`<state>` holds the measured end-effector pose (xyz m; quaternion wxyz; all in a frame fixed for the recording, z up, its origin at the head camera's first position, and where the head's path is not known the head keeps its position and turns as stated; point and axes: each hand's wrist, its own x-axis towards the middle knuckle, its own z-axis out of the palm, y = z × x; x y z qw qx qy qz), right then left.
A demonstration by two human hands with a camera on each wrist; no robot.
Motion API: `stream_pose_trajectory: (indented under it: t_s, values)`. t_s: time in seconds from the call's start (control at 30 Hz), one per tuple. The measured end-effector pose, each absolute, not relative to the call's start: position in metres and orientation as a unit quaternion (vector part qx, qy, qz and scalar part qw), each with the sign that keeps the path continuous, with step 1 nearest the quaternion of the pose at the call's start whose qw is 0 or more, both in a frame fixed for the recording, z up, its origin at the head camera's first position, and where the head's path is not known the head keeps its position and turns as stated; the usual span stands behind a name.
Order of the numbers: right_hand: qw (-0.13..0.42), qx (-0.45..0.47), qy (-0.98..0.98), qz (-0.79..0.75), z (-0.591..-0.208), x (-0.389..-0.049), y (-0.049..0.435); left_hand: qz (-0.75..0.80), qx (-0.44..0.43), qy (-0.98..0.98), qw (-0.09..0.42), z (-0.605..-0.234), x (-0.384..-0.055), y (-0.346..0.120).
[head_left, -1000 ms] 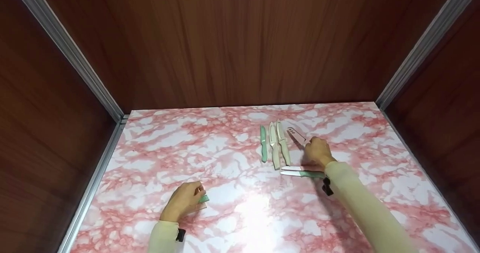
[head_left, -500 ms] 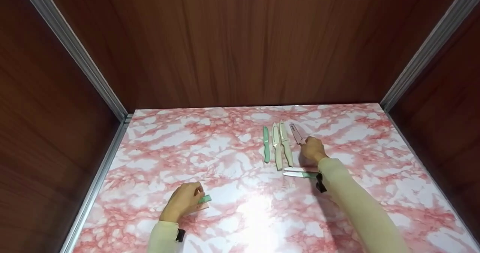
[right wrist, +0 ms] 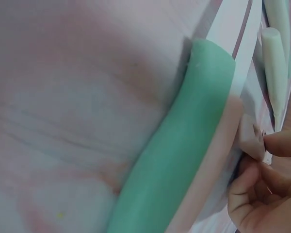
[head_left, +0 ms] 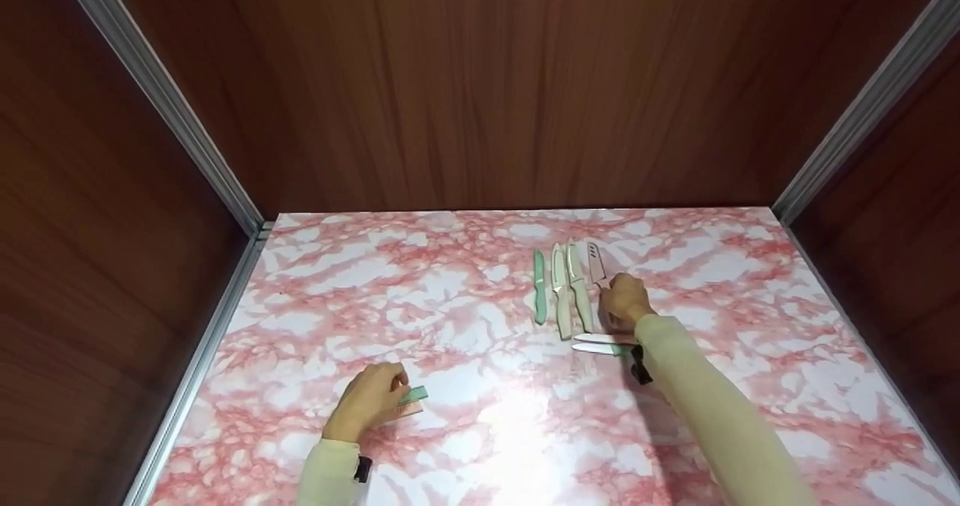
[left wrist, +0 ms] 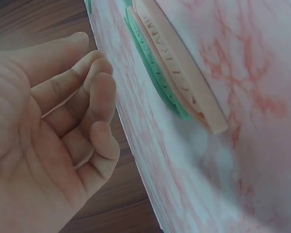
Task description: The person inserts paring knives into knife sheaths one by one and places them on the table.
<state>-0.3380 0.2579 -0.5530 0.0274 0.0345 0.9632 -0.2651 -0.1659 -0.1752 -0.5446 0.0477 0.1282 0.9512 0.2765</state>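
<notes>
Right hand (head_left: pixel 626 296) is pinching a pinkish knife (head_left: pixel 598 266) on the table (head_left: pixel 450 281), beside two cream knives (head_left: pixel 564 315); left hand (head_left: pixel 367 393) is hovering, fingers loosely curled, near green piece (left wrist: pixel 154 70) and pink piece (left wrist: pixel 184 73), possibly sheaths.
</notes>
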Motion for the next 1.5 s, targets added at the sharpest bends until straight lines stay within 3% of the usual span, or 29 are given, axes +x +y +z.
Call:
stream_pose_trajectory:
  t_s: [0.53, 1.1, 1.5]
  values:
    - [0.051, -0.013, 0.964, -0.259, -0.538, -0.326, 0.272, 0.263, 0.139, 0.952, 0.073, -0.551, -0.165, -0.173]
    - [0.005, -0.062, 0.977, -0.204, -0.527, -0.282, 0.303, 0.233, 0.143, 0.961, 0.043, -0.559, -0.169, -0.171]
    - [-0.084, -0.182, 0.965, -0.172, -0.538, -0.247, 0.308, 0.237, 0.134, 0.961, 0.05, -0.556, -0.169, -0.171]
